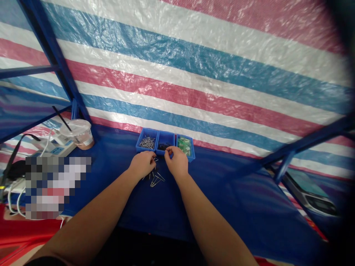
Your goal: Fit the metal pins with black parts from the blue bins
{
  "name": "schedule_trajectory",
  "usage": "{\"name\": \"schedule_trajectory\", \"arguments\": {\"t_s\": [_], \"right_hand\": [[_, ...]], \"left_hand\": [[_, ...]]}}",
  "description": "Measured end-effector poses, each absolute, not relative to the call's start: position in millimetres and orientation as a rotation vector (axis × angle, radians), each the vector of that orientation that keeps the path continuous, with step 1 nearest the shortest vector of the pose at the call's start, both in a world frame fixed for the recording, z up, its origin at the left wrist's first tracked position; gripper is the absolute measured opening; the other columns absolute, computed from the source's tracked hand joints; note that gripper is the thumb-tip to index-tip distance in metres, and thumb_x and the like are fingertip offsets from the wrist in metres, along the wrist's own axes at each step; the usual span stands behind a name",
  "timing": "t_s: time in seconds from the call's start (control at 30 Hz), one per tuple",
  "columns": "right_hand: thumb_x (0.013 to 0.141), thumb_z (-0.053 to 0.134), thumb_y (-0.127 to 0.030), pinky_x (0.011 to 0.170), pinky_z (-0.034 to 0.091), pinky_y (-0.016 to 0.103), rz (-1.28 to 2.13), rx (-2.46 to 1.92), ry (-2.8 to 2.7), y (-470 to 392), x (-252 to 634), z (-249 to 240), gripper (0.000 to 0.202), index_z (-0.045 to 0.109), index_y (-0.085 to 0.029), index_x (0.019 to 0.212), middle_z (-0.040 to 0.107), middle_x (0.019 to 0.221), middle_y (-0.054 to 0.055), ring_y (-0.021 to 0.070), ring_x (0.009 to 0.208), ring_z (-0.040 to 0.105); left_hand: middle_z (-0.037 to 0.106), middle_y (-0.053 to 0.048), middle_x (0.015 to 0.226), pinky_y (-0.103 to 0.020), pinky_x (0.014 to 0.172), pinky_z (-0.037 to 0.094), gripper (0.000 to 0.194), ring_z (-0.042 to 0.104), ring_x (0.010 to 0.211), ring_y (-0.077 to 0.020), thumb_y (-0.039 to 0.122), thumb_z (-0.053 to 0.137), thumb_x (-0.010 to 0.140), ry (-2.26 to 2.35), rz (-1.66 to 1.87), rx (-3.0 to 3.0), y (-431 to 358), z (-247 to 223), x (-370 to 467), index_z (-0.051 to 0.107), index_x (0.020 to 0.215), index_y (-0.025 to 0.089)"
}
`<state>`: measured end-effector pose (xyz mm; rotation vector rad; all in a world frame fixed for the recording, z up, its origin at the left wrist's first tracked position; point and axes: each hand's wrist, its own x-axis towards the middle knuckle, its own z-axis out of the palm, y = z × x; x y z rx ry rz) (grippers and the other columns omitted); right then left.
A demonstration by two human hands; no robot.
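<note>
Your left hand (142, 164) and right hand (176, 162) met over loose metal pins (155, 180) on the blue tabletop (235, 207), just before three small bins (165, 142) kept within reach; both hands' fingertips were pinched together, on what you cannot tell.

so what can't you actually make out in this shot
- Head view: what the left hand and right hand pinch is too small, and the fingers cover it; each grip is unclear.
- Head view: the black parts in the middle bin are too small to identify.
- Head view: a pixelated patch hides what lies at the left.
- Head view: the device at the right is partly cut off by the blue frame bar and dark edge.
</note>
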<state>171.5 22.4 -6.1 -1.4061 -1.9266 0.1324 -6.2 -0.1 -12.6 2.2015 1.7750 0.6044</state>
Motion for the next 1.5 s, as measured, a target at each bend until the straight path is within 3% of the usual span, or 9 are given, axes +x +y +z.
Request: {"name": "schedule_trajectory", "arguments": {"t_s": [0.1, 0.3, 0.47, 0.57, 0.83, 1.07, 1.17, 1.33, 1.5], "right_hand": [[0.091, 0.053, -0.026, 0.068, 0.044, 0.029, 0.209, -1.327, -1.946, 16.6, 176.9, -11.9, 0.013, 0.065, -0.020, 0.090, 0.063, 0.077, 0.002, 0.0171, 0.070, 0.059], [0.091, 0.057, -0.028, 0.061, 0.046, 0.027, 0.627, -1.121, -1.888, 11.6, 182.0, -22.7, 0.013, 0.065, -0.020, 0.098, 0.063, 0.075, 0.000, 0.0146, 0.061, 0.057], [0.090, 0.063, -0.032, 0.062, 0.050, 0.025, 0.975, -0.933, -1.795, 10.0, 172.8, -31.5, 0.018, 0.061, -0.021, 0.105, 0.069, 0.090, 0.003, 0.0150, 0.072, 0.064], [0.090, 0.062, -0.035, 0.065, 0.053, 0.026, 1.052, -0.901, -1.692, 10.4, 168.7, -36.4, 0.016, 0.060, -0.021, 0.098, 0.068, 0.084, 0.002, 0.0145, 0.071, 0.064], [0.090, 0.060, -0.039, 0.064, 0.054, 0.028, 0.849, -1.122, -1.616, 11.8, 176.2, -31.6, 0.023, 0.068, -0.018, 0.092, 0.070, 0.079, 0.004, 0.0169, 0.070, 0.066], [0.091, 0.060, -0.041, 0.065, 0.054, 0.030, 0.601, -1.291, -1.457, 26.1, 174.1, -26.3, 0.036, 0.068, -0.016, 0.114, 0.072, 0.080, 0.005, 0.0174, 0.064, 0.065], [0.090, 0.060, -0.037, 0.063, 0.051, 0.028, 0.536, -1.329, -1.541, 25.6, 175.2, -23.7, 0.034, 0.066, -0.016, 0.116, 0.070, 0.076, 0.002, 0.0153, 0.058, 0.061], [0.090, 0.057, -0.029, 0.059, 0.044, 0.026, 0.498, -1.421, -1.831, 17.1, 184.8, -21.9, 0.017, 0.070, -0.021, 0.097, 0.065, 0.066, -0.001, 0.0145, 0.057, 0.059], [0.089, 0.060, -0.025, 0.066, 0.045, 0.026, 0.475, -1.387, -2.186, 12.4, 180.6, -21.8, 0.023, 0.073, -0.028, 0.108, 0.072, 0.079, 0.000, 0.0162, 0.069, 0.064]], "left_hand": [[0.072, -0.007, 0.098, -0.031, 0.080, 0.049, 0.027, 0.066, 0.087, -0.0204, 0.017, 0.056, 0.083, 1.647, 0.795, 2.185, 3.2, -15.6, -7.7, 0.074, 0.103, 0.020], [0.068, -0.002, 0.079, -0.025, 0.060, 0.044, 0.022, 0.056, 0.061, -0.0124, 0.022, 0.057, 0.086, 1.368, 1.114, 1.742, 12.5, -27.0, -10.1, 0.072, 0.101, 0.017], [0.067, -0.004, 0.085, -0.025, 0.067, 0.048, 0.019, 0.063, 0.072, -0.0139, 0.027, 0.063, 0.085, 1.161, 1.240, 1.500, 14.7, -29.5, -6.3, 0.069, 0.099, 0.015], [0.068, -0.004, 0.086, -0.026, 0.070, 0.049, 0.020, 0.064, 0.075, -0.0146, 0.029, 0.064, 0.086, 1.113, 1.234, 1.498, 14.0, -29.6, -4.4, 0.068, 0.099, 0.015], [0.068, -0.003, 0.079, -0.023, 0.057, 0.043, 0.027, 0.055, 0.060, -0.0111, 0.036, 0.067, 0.084, 1.250, 1.085, 1.642, 10.0, -22.6, -8.9, 0.069, 0.102, 0.016], [0.062, 0.000, 0.067, -0.021, 0.052, 0.041, 0.027, 0.053, 0.054, -0.0094, 0.039, 0.073, 0.081, 1.258, 1.128, 1.523, 10.6, -17.6, -10.4, 0.062, 0.083, 0.015], [0.058, 0.003, 0.058, -0.020, 0.048, 0.040, 0.030, 0.052, 0.049, -0.0089, 0.041, 0.075, 0.080, 1.274, 1.222, 1.438, 11.5, -15.5, -12.4, 0.060, 0.080, 0.016], [0.054, 0.005, 0.048, -0.018, 0.041, 0.036, 0.032, 0.049, 0.040, -0.0077, 0.042, 0.076, 0.078, 1.358, 1.405, 1.303, 16.8, -13.4, -19.2, 0.058, 0.077, 0.017], [0.058, 0.005, 0.052, -0.015, 0.036, 0.032, 0.037, 0.050, 0.039, -0.0068, 0.045, 0.080, 0.073, 1.402, 1.432, 1.115, 23.9, -17.6, -25.6, 0.057, 0.083, 0.016]]}}
